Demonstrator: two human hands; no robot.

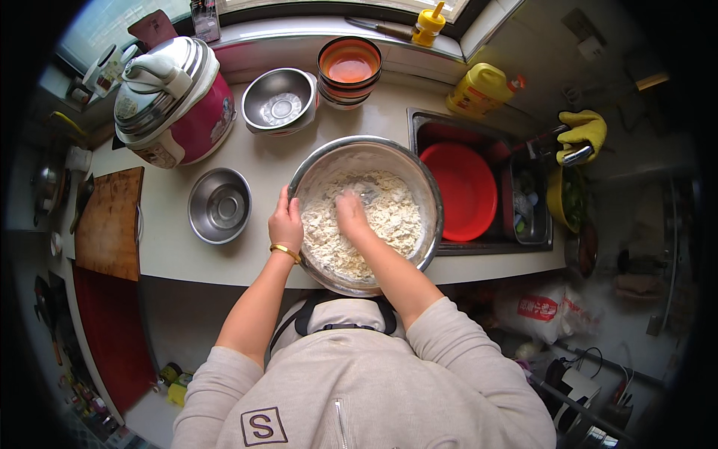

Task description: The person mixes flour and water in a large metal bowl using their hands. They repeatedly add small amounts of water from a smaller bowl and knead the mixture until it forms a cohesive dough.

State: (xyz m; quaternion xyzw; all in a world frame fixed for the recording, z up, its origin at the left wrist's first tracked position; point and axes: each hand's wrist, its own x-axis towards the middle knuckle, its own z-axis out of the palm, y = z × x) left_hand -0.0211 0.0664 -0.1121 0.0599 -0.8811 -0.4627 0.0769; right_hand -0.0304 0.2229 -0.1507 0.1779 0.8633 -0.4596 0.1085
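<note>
A large steel mixing bowl (359,145) sits at the counter's front edge, close against my body. Inside it lies crumbly, flaky flour dough (392,224), with bare metal showing in places. My left hand (285,221), with a gold bangle at the wrist, grips the bowl's left rim. Down in the dough is my right hand (351,210), blurred, its fingertips partly hidden by the hand itself and the flakes. Whether its fingers are closed on dough I cannot tell. A smaller steel bowl (220,206) stands left of my left hand.
Behind are another steel bowl (279,101), stacked orange bowls (349,63) and a pink electric pressure cooker (196,120). Right of the mixing bowl, a red basin (463,191) sits in the sink (415,120). A wooden cutting board (109,219) lies left; a knife (381,28) rests on the windowsill.
</note>
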